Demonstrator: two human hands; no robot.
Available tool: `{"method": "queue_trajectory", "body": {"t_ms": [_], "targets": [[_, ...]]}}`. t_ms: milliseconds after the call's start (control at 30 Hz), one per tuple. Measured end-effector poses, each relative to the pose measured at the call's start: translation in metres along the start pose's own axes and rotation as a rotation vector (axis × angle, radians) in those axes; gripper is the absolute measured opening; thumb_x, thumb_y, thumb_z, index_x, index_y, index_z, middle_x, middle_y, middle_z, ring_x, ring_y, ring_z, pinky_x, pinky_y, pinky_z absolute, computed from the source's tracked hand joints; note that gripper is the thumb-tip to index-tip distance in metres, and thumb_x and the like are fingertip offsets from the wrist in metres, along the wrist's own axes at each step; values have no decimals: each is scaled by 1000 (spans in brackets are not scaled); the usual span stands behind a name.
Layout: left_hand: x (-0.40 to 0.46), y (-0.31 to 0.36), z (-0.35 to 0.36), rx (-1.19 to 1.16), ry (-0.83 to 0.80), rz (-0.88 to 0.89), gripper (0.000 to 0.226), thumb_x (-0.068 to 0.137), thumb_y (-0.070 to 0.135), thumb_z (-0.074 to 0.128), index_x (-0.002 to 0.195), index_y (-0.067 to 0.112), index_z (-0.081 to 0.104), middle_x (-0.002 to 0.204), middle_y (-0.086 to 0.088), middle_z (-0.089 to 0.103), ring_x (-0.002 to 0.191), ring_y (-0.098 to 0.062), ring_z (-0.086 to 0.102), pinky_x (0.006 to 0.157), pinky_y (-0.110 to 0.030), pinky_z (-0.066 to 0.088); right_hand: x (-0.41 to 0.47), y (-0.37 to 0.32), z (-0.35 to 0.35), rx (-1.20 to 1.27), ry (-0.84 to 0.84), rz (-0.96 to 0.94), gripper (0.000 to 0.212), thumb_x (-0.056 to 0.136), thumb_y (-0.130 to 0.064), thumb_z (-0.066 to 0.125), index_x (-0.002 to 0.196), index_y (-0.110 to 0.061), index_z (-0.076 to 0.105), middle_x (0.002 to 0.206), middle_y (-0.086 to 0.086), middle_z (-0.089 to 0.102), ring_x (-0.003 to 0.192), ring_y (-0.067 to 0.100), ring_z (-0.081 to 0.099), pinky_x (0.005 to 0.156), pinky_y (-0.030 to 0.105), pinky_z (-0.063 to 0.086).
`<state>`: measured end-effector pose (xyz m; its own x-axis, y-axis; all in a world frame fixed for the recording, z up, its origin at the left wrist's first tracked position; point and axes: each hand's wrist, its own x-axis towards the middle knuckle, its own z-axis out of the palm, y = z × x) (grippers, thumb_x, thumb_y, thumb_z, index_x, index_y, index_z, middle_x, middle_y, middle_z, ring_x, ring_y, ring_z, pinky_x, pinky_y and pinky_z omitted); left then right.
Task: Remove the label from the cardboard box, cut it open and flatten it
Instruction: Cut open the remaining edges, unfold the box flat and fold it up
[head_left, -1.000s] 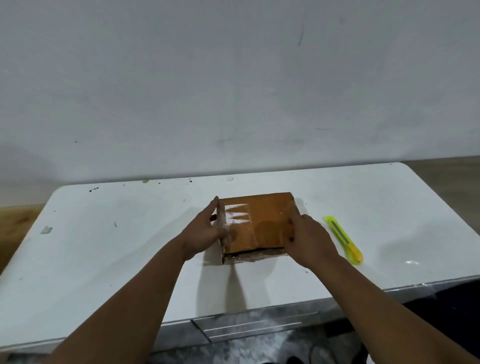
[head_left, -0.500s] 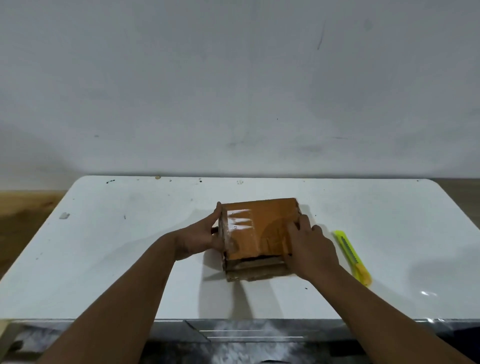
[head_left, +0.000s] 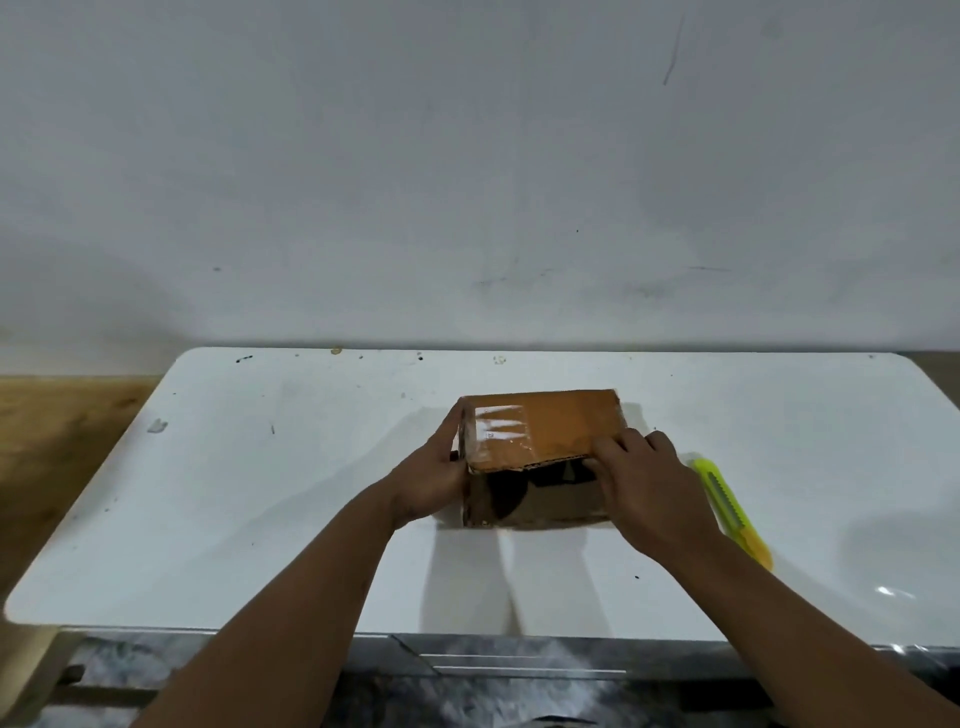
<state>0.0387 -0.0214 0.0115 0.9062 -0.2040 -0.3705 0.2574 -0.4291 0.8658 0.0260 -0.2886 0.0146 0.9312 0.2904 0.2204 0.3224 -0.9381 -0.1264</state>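
Head camera looks down on one white table (head_left: 291, 519) set against a pale wall (head_left: 467, 156), with a strip of wooden floor (head_left: 57, 431) showing at the left. One cardboard box (head_left: 545, 431) sits near the middle of the table, a little toward the far side. Its near end is open: the top panel's raw corrugated edge faces the camera and below it the inside is dark, so what lies in it, if anything, cannot be told. A patch of glossy clear tape (head_left: 501, 428) covers the left part of the top panel, with a small printed scrap under it; whether that is the label is too small to tell.

Two bare hands are on the box. The left hand (head_left: 431, 478) is pressed flat against the box's left side, thumb up along the top left corner, its grip wide and closed around nothing, simply bracing the wall. The right hand (head_left: 644, 488) lies over the box's right near corner, fingers (head_left: 610, 447) spread on the top panel at the open edge, pressing or holding that corner rather than clenching it.

One yellow utility knife (head_left: 730, 512) lies on the table just beside the right hand, at its right, apart from the box, pointing away from the camera. Small dark specks dot the far edge of the table
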Motion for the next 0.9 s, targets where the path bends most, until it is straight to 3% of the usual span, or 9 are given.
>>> {"method": "queue_trajectory", "body": {"t_ms": [100,267,400,533,633,700,733,800,900], "targets": [[3,-7,5,77,138,33,69,105,29,51,158,53,13,137,4,61,115,-15,65,97,-26,47,4,-4,-3,-9,-11,-9,22,99,-41,30,92,-28,47,101,-4,56,78,23,44,44,31,34],[17,-4,6,126,253,20,55,106,32,46,156,46,29,133,7,60,117,-21,60,106,-37,47,11,-7,-5,11,-19,-35,7,99,-37,41,95,-32,43,98,-4,55,80,23,48,47,28,24],[23,1,10,-136,309,-90,25,103,57,44,117,46,63,121,14,66,104,-7,63,95,-27,49,11,-8,2,56,-56,-17,10,98,-33,47,99,-36,38,96,-4,57,83,22,50,47,29,22],[18,0,11,-203,334,-175,60,87,87,40,99,42,78,99,14,77,97,-13,70,94,-33,52,14,-8,-3,19,-11,-14,8,98,-39,46,96,-33,51,91,-6,59,81,24,54,53,28,26],[17,-6,11,228,339,-28,45,102,56,41,146,56,43,99,12,69,90,-18,64,89,-37,52,18,3,-4,31,8,29,28,97,-46,40,94,-27,61,92,-9,62,85,23,52,58,31,36],[18,-10,10,371,263,21,67,100,41,43,157,58,12,93,3,67,84,-22,62,85,-39,53,16,13,-2,84,-9,79,36,96,-50,31,100,-30,62,101,-13,64,93,21,52,69,36,46],[19,-12,9,358,224,30,72,97,45,45,157,58,7,97,-1,68,89,-24,63,86,-39,53,14,17,-1,101,-14,101,38,95,-49,31,104,-31,62,106,-14,65,98,21,52,75,38,47],[21,-19,7,280,137,49,90,84,63,55,157,58,1,135,-1,63,119,-25,62,101,-40,50,11,22,5,117,-15,132,32,95,-43,39,110,-28,63,115,-11,64,105,24,54,83,41,47],[23,-31,7,251,93,97,118,66,82,70,156,59,-4,166,18,25,150,-16,33,120,-48,35,5,25,15,158,2,128,21,93,-29,57,113,-23,62,123,-6,60,109,29,53,86,45,49]]}}
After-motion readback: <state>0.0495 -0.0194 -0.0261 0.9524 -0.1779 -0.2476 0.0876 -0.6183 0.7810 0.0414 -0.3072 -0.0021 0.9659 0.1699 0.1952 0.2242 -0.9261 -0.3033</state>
